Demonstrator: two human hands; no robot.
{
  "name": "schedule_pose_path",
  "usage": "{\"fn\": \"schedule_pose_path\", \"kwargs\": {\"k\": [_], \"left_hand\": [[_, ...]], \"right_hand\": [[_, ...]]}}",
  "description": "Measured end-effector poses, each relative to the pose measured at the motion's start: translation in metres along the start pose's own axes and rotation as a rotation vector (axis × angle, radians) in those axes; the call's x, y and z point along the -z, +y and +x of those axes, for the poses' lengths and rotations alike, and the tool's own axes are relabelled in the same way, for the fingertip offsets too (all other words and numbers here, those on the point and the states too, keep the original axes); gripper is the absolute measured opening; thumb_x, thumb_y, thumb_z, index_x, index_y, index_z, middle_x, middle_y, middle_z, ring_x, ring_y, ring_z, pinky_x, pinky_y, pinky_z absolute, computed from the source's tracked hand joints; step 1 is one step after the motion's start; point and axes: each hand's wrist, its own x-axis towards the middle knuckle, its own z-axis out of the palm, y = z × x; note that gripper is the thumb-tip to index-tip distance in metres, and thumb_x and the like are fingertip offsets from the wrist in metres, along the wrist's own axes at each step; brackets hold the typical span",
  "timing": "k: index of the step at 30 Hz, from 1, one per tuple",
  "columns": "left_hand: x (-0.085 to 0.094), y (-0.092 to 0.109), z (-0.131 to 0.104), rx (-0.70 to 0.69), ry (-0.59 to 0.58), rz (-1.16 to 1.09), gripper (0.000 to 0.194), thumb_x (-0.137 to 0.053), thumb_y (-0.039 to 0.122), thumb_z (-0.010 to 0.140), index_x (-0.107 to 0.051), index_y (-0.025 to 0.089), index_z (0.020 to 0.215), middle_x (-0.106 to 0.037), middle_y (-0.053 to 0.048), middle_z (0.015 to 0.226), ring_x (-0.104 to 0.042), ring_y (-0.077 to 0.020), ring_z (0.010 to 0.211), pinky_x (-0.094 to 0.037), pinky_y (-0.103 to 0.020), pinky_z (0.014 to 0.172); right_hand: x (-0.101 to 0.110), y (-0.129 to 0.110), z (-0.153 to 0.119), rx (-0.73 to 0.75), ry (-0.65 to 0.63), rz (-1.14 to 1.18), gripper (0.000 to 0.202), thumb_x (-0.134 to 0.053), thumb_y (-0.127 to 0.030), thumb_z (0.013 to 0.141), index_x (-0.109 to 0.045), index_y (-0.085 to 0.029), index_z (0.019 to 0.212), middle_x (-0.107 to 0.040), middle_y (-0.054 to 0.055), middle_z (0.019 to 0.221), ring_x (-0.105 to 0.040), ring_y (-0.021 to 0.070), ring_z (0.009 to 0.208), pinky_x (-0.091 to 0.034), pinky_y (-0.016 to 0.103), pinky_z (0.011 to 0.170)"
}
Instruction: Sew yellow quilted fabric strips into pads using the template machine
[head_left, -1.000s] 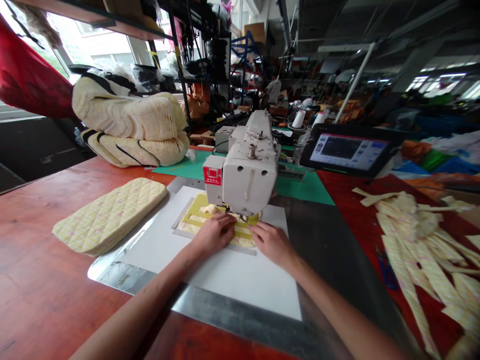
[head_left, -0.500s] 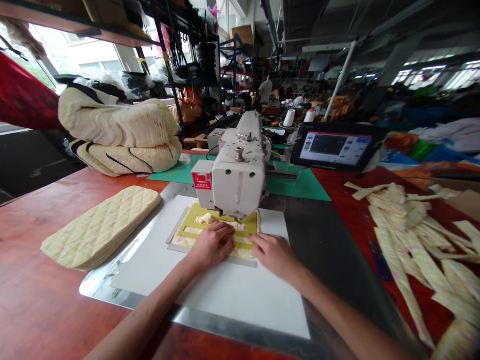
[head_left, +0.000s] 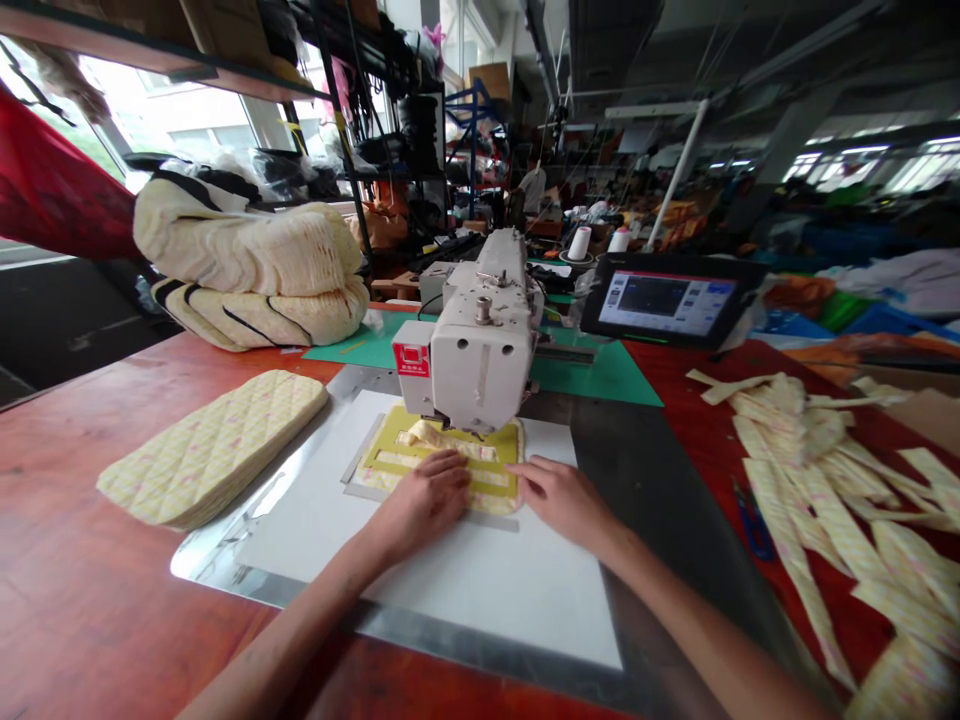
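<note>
A quilted yellow fabric pad point(head_left: 371, 478) lies under an olive-yellow slotted template point(head_left: 384, 437), just below the sewing machine head point(head_left: 480, 365). A short fabric strip point(head_left: 424, 433) bunches up at the template's upper slot. My left hand point(head_left: 431, 498) rests over the template's lower middle, fingers laid on it and hiding part of the slots. At the right edge, my right hand point(head_left: 564, 502) touches the template with an outstretched index finger; its other fingers are partly hidden. Beneath all this is a white sheet point(head_left: 495, 590).
Quilted pads point(head_left: 217, 445) are stacked at left, with a larger folded pile point(head_left: 255, 260) behind. Loose fabric strips point(head_left: 795, 500) and blue-handled snips point(head_left: 752, 520) lie at right. A control screen point(head_left: 671, 298) and thread cones point(head_left: 580, 243) stand beyond.
The view has shifted slightly, moving the table items a little rightward. My right hand has slid slightly right along the template's edge. My left hand stays on the template.
</note>
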Motion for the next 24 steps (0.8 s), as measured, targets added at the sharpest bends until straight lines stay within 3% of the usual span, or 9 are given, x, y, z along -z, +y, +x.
{"fn": "schedule_pose_path", "kwargs": {"k": [2,5,8,10,12,14,17,21,24], "left_hand": [[0.007,0.01,-0.012,0.113,0.051,-0.074,0.029,-0.053,0.035,0.099,-0.075,0.018,0.09,-0.075,-0.008,0.1,-0.057,-0.0261,0.128,-0.042,-0.043,0.114],[0.014,0.025,-0.03,0.487,0.191,-0.254,0.054,-0.051,0.051,0.098,-0.066,0.017,0.058,-0.066,-0.005,0.062,-0.07,-0.0233,0.089,-0.05,-0.042,0.103],[0.015,0.036,-0.046,0.742,0.255,-0.559,0.064,-0.052,0.065,0.092,-0.054,0.018,0.049,-0.05,-0.001,0.043,-0.051,-0.0131,0.045,-0.056,-0.04,0.09],[0.01,0.041,-0.057,0.798,0.253,-0.78,0.067,-0.056,0.07,0.087,-0.038,0.021,0.045,-0.035,0.005,0.034,-0.031,-0.0075,0.034,-0.057,-0.039,0.086],[0.005,0.044,-0.069,0.85,0.25,-0.894,0.069,-0.06,0.072,0.083,-0.028,0.022,0.047,-0.022,0.008,0.034,-0.02,-0.0051,0.034,-0.058,-0.036,0.073],[-0.001,0.045,-0.081,0.9,0.253,-0.878,0.07,-0.061,0.074,0.081,-0.029,0.022,0.048,-0.023,0.008,0.036,-0.021,-0.0055,0.035,-0.052,-0.029,0.054],[-0.007,0.042,-0.091,0.919,0.27,-0.821,0.068,-0.06,0.074,0.082,-0.034,0.02,0.049,-0.028,0.005,0.037,-0.03,-0.0076,0.036,-0.04,-0.023,0.044],[-0.013,0.041,-0.086,0.925,0.272,-0.781,0.067,-0.057,0.075,0.084,-0.035,0.02,0.05,-0.032,0.004,0.038,-0.032,-0.0091,0.036,-0.033,-0.023,0.041],[-0.016,0.053,-0.071,0.826,0.173,-0.663,0.07,-0.051,0.074,0.088,-0.04,0.018,0.048,-0.037,0.001,0.039,-0.034,-0.0095,0.04,-0.034,-0.024,0.046]], "right_hand": [[0.011,0.015,0.002,-0.078,0.008,0.018,0.028,-0.048,-0.024,0.097,-0.074,-0.026,0.107,-0.067,0.0,0.095,-0.062,0.0073,0.078,-0.046,0.019,0.074],[0.022,0.039,0.001,-0.165,0.034,0.084,0.024,-0.05,-0.028,0.095,-0.073,-0.02,0.098,-0.066,0.003,0.099,-0.062,0.0093,0.087,-0.048,0.021,0.081],[0.028,0.061,-0.011,-0.226,0.031,0.147,0.023,-0.053,-0.033,0.092,-0.07,-0.017,0.095,-0.064,0.005,0.101,-0.061,0.0117,0.094,-0.05,0.024,0.088],[0.034,0.077,-0.023,-0.272,0.021,0.141,0.027,-0.053,-0.038,0.092,-0.069,-0.017,0.093,-0.063,0.006,0.103,-0.061,0.0135,0.097,-0.05,0.027,0.092],[0.043,0.096,-0.039,-0.309,0.015,0.115,0.032,-0.052,-0.044,0.091,-0.07,-0.017,0.089,-0.062,0.007,0.105,-0.061,0.0151,0.099,-0.049,0.03,0.095],[0.054,0.115,-0.054,-0.331,0.025,0.088,0.037,-0.053,-0.05,0.089,-0.071,-0.017,0.086,-0.061,0.009,0.108,-0.06,0.0171,0.101,-0.048,0.033,0.1],[0.065,0.13,-0.072,-0.349,0.029,0.06,0.042,-0.055,-0.056,0.087,-0.073,-0.018,0.088,-0.058,0.011,0.116,-0.058,0.0205,0.11,-0.045,0.036,0.106],[0.065,0.119,-0.075,-0.4,0.044,0.019,0.037,-0.059,-0.052,0.084,-0.074,-0.019,0.089,-0.054,0.009,0.127,-0.052,0.0234,0.12,-0.04,0.041,0.112],[0.053,0.098,-0.067,-0.427,0.075,-0.045,0.025,-0.064,-0.04,0.081,-0.073,-0.018,0.087,-0.052,0.007,0.133,-0.05,0.0251,0.12,-0.04,0.045,0.111]]}}
